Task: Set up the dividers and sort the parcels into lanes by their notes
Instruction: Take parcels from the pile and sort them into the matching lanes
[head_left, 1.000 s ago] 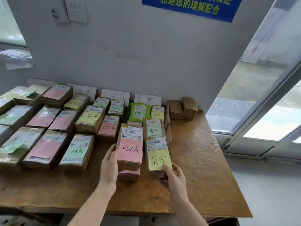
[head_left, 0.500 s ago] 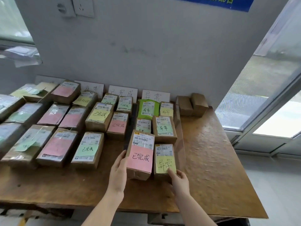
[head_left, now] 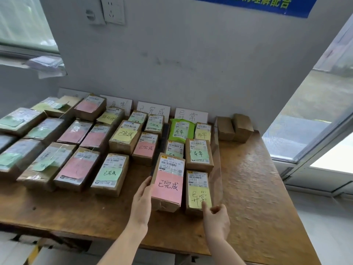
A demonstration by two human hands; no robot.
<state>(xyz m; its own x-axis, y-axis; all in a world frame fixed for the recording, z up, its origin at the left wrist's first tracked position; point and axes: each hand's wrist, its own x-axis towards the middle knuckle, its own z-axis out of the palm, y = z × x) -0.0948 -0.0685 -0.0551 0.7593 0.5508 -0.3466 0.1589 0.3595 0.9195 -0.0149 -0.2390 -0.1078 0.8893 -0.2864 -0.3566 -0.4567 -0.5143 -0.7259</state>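
Lower centre, the left hand (head_left: 142, 203) lies straight-fingered against the pink-note parcel (head_left: 168, 185). The right hand (head_left: 216, 221) presses one outstretched finger on the yellow-note parcel (head_left: 197, 188).

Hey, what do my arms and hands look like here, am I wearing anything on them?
Nothing worn shows. The left grip and right grip are bare hands, with no gloves, rings or markings visible. The left forearm and right forearm are bare down to the picture's lower edge, with no sleeve, watch or wristband in view.
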